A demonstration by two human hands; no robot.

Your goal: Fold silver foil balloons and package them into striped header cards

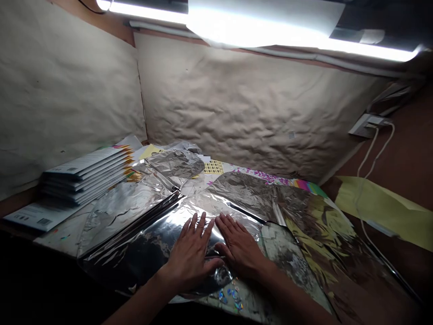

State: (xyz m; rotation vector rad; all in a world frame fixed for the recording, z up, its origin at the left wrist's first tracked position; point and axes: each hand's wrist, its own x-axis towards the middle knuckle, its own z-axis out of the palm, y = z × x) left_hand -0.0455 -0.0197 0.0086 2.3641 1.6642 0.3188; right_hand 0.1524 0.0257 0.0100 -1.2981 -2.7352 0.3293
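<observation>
Far left, here's the stack [89, 174] of white packs, fanned at their colourful ends, sitting on the table [66, 232]. Next along comes the foil [145, 246], silver and shiny, spread right across in front of me, a long dark fold running slantwise down its left part. And here's my left hand [191, 253], palm down on that foil, fingers straight and slightly spread, thumb out towards the right, gripping nothing. Behind it, near the wall [250, 99], a small yellow card [214, 167] with dark marks. Now my right hand [240, 246], just beside the left, also flat on the foil, fingers stretched and close together, nothing held. Below the hands, shiny blue bits [233, 295] dot the table. Further right, more foil [328, 243] with yellow reflections, then the socket [363, 125], its white cable [369, 155] hanging past a yellow sheet [392, 214].
</observation>
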